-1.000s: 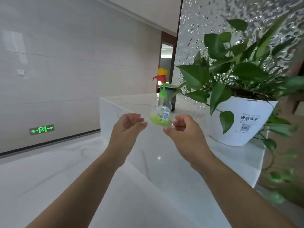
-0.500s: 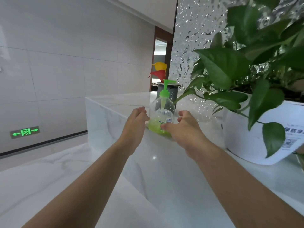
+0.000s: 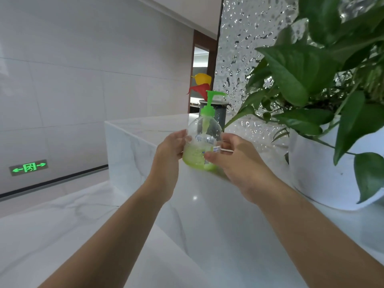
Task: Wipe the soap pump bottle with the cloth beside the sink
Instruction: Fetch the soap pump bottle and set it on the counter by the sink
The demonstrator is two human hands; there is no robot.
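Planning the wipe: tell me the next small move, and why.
Probably lift the bottle off the counter. The left hand and right hand both cup its sides while it stands upright, and no cloth shows in view, so it likely must be carried to one.

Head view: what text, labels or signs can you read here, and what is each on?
Nothing legible to quote.
On the green wall sign: two arrows flanking a pictogram, no words.
On the soap pump bottle: label print too blurred to read.
On the white plant pot: no print visible.
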